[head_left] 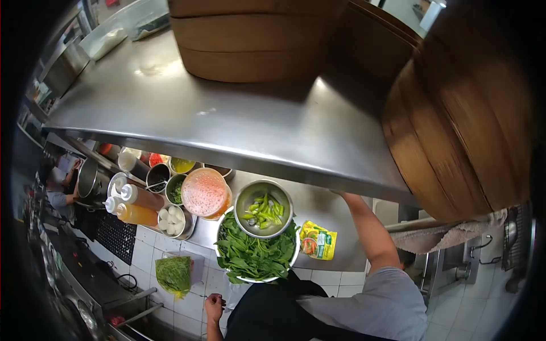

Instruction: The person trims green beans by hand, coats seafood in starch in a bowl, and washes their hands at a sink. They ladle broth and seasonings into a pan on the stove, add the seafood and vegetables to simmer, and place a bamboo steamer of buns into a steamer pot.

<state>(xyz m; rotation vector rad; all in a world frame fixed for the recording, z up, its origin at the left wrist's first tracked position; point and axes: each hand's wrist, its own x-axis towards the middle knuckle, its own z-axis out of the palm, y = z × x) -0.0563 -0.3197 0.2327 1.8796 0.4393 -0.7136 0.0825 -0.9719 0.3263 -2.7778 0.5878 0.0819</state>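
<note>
My left hand (215,307) hangs low beside the black apron with its fingers curled in; nothing shows in it. My right arm reaches up to the counter, and the right hand (338,192) is mostly hidden under the steel shelf's edge. Nearest that arm lies a yellow seasoning packet (318,241) on the counter. Left of it, a steel bowl (245,194) with cut green pieces (264,211) and a spoon rests on a white-rimmed tub (296,256) heaped with leafy greens (250,250).
Overhead is a steel shelf (216,122) with large bamboo steamers (250,40). Squeeze bottles (136,213), a container of peeled eggs (181,227) and an orange-red tub (206,193) crowd the left. A bag of shredded greens (173,274) sits lower left. Another person (60,193) stands far left.
</note>
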